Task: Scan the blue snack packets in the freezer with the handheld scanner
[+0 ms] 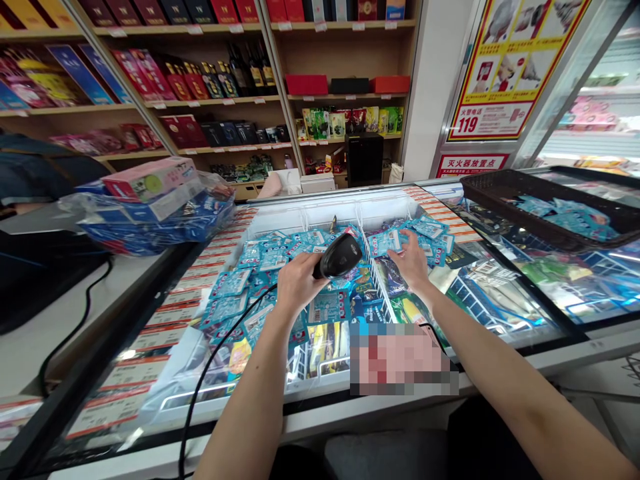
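Note:
My left hand [300, 283] is wrapped round the handle of a black corded scanner [342, 256], whose head points right over the freezer. Beyond it my right hand [413, 259] has its fingers curved and apart at the edge of a blue packet [386, 243]; whether they touch it is unclear. Many blue packets [231, 283] lie under and to the left of the scanner in the glass-topped freezer. More blue packets [431, 228] are just behind my right hand. A white wire divider [377, 277] runs between the two hands.
A blurred-out phone-like object [405, 360] lies at the freezer's front edge. Plastic-wrapped blue boxes [150, 213] stand at the left. A dark basket [555, 200] with blue packets is at the right. The scanner's black cable [200, 393] crosses beside my left forearm. Shelves stand behind.

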`<state>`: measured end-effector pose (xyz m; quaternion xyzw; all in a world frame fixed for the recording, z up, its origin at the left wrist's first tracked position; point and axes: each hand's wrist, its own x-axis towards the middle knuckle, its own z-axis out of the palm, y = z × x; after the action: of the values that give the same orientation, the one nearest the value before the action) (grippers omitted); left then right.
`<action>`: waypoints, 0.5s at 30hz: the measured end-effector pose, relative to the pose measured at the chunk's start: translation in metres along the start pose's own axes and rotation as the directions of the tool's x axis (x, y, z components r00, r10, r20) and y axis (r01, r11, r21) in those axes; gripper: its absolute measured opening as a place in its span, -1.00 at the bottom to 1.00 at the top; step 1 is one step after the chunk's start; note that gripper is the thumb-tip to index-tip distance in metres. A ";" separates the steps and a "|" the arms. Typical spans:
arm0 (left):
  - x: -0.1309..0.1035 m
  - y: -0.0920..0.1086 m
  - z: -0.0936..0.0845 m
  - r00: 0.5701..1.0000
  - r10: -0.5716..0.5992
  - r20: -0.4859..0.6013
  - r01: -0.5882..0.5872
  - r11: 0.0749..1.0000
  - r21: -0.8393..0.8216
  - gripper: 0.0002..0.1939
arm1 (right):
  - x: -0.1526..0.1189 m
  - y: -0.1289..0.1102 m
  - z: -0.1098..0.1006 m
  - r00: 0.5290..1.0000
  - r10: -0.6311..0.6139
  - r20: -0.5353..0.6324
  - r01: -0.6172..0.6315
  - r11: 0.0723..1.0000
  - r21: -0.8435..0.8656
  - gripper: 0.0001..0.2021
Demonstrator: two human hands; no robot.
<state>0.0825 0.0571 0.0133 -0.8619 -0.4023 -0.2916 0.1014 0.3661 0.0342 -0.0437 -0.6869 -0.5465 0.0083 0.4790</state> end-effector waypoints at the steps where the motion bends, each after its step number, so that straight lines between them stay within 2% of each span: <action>1: 0.000 -0.002 0.000 1.000 -0.021 -0.004 0.021 1.000 0.013 -0.69 | 0.001 0.002 -0.002 1.000 -0.007 -0.017 0.006 0.999 -0.036 -0.54; 6: -0.002 -0.015 -0.001 0.993 -0.113 -0.016 0.114 0.991 0.071 -0.67 | 0.011 0.020 -0.013 0.997 -0.011 -0.081 -0.007 0.975 -0.222 -0.69; 11: -0.002 -0.021 -0.001 0.985 -0.173 -0.027 0.175 0.976 0.127 -0.67 | 0.012 0.028 -0.021 0.983 -0.028 -0.180 -0.044 0.921 -0.386 -0.68; 13: -0.003 -0.020 0.000 0.986 -0.163 -0.023 0.164 0.977 0.137 -0.67 | 0.011 0.025 -0.022 0.975 -0.076 -0.207 -0.021 0.902 -0.431 -0.64; 15: -0.003 -0.020 0.000 0.989 -0.143 -0.020 0.145 0.979 0.143 -0.67 | 0.009 0.020 -0.021 0.978 -0.150 -0.147 0.069 0.889 -0.452 -0.61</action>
<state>0.0663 0.0687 0.0101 -0.8196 -0.4831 -0.2725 0.1437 0.3960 0.0290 -0.0414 -0.7439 -0.5268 -0.2053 0.3562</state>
